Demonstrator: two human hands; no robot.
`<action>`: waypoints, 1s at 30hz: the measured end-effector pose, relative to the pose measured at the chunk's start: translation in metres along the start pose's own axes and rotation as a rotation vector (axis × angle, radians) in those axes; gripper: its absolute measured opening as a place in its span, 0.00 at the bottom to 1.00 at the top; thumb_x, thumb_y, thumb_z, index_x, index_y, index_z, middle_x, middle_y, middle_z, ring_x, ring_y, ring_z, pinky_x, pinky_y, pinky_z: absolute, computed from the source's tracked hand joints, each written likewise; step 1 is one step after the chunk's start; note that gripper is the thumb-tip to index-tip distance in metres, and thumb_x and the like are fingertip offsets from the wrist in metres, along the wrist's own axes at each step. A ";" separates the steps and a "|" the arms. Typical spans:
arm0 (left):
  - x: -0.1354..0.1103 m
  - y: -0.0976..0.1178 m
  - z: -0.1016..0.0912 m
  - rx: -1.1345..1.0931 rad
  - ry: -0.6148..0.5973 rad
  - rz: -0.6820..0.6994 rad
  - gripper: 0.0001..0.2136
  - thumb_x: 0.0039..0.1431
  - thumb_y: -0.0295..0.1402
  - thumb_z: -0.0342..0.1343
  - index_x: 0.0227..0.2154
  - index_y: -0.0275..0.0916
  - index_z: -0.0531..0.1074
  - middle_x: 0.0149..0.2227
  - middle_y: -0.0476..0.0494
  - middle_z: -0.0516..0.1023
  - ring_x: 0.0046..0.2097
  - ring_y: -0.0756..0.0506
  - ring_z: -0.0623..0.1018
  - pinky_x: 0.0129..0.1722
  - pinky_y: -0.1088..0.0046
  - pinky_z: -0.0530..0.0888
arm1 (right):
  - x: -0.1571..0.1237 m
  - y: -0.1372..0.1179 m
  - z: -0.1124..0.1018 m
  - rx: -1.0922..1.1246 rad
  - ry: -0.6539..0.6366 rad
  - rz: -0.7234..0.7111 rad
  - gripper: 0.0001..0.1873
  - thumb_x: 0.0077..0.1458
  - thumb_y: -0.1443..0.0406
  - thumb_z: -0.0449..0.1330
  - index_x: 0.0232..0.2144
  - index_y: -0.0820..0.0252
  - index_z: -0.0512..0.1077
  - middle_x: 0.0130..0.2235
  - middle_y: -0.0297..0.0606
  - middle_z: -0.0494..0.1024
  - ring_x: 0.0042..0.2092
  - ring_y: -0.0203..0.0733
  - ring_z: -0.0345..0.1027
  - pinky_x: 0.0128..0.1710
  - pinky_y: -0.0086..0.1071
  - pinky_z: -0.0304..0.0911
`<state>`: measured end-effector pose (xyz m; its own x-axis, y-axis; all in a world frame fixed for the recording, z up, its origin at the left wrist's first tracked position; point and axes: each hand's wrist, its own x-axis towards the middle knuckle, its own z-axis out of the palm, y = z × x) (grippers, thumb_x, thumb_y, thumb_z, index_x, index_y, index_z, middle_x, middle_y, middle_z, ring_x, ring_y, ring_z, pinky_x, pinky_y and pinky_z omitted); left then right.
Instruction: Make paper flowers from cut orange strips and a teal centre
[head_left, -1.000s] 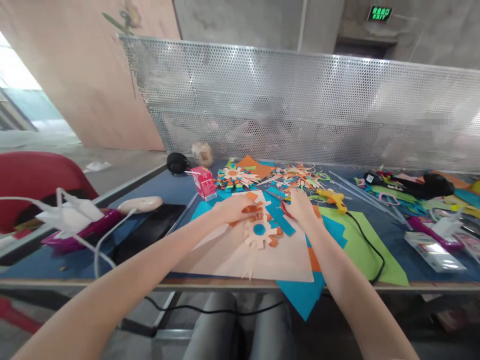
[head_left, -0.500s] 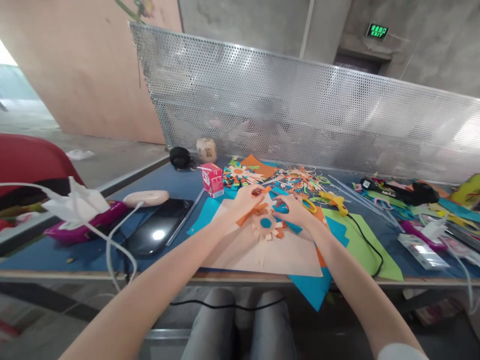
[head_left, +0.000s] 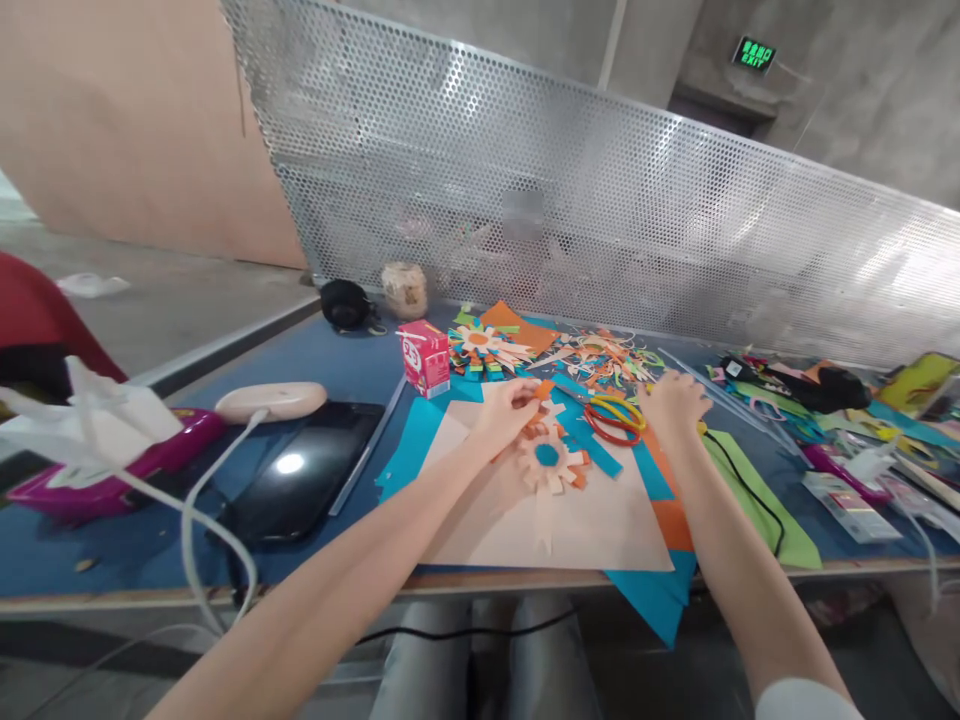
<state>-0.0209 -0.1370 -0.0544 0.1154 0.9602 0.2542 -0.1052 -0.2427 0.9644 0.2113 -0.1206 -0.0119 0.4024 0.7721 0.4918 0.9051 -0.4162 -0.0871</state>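
Note:
My left hand (head_left: 511, 412) pinches an orange paper piece (head_left: 544, 389) above the peach sheet. Just below it lies a peach paper flower (head_left: 541, 478) with orange tabs and a blue centre. My right hand (head_left: 673, 402) curls over a yellow hot glue gun (head_left: 702, 427), hiding most of it; a black cord trails from it towards me. Scissors (head_left: 615, 418) with red and yellow handles rest between the hands, beside a blue paper strip (head_left: 604, 458). The large peach sheet (head_left: 480, 535) lies on blue and orange paper.
At the back are a finished-looking layered paper flower (head_left: 480, 342) and a heap of paper scraps (head_left: 607, 360). To the left stand a pink drink carton (head_left: 424, 360), a black phone (head_left: 307, 470) and a purple tissue box (head_left: 157, 455). A perforated metal screen (head_left: 480, 170) closes the far edge.
My right hand has left the paper flower and moved right onto the glue gun, uncovering the scissors. My left hand stays by the flower with the orange piece. The view has shifted slightly.

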 end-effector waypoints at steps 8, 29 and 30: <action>0.001 -0.006 -0.001 -0.066 0.006 -0.079 0.13 0.47 0.38 0.57 0.34 0.35 0.71 0.33 0.41 0.79 0.32 0.44 0.79 0.30 0.69 0.76 | 0.031 0.035 0.024 -0.158 -0.351 0.365 0.25 0.49 0.57 0.56 0.45 0.70 0.70 0.48 0.62 0.67 0.49 0.60 0.61 0.39 0.48 0.54; -0.004 0.010 -0.003 0.054 0.146 -0.074 0.08 0.46 0.36 0.55 0.28 0.36 0.70 0.29 0.45 0.79 0.33 0.44 0.79 0.30 0.72 0.74 | 0.027 0.048 0.021 0.159 0.253 0.254 0.29 0.49 0.57 0.53 0.49 0.73 0.60 0.45 0.59 0.69 0.47 0.60 0.63 0.45 0.50 0.54; -0.004 0.011 -0.002 0.049 0.147 -0.083 0.08 0.46 0.36 0.55 0.28 0.36 0.71 0.29 0.45 0.78 0.33 0.44 0.79 0.29 0.72 0.74 | 0.026 0.048 0.019 0.179 0.292 0.206 0.28 0.49 0.57 0.53 0.49 0.72 0.61 0.45 0.58 0.69 0.47 0.60 0.63 0.46 0.50 0.54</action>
<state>-0.0247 -0.1435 -0.0452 -0.0242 0.9862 0.1637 -0.0525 -0.1648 0.9849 0.2677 -0.1116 -0.0196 0.5452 0.5012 0.6720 0.8296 -0.4381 -0.3463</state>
